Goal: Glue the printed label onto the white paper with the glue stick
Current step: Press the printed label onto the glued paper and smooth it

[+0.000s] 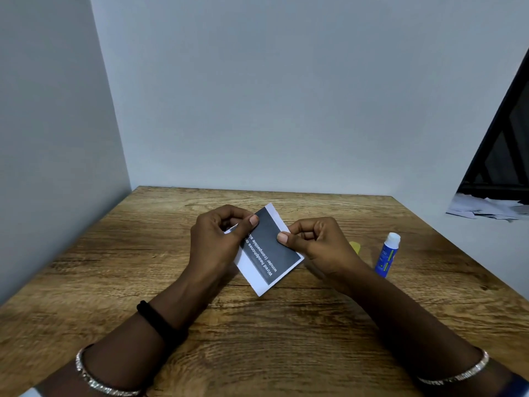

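Note:
The printed label (270, 250), dark grey with white text and white margins, is held tilted above the wooden table (257, 325). My left hand (220, 239) pinches its upper left edge with thumb on top. My right hand (317, 245) pinches its right edge. The blue glue stick (387, 255) stands upright with its white top on the table, to the right of my right hand. A separate white paper is not clearly visible; a white sliver shows behind my left fingers.
A small yellow piece (355, 247) lies between my right hand and the glue stick. Walls close the table at the back and left. A heap of paper scraps (486, 209) lies on a ledge at far right, under a dark frame.

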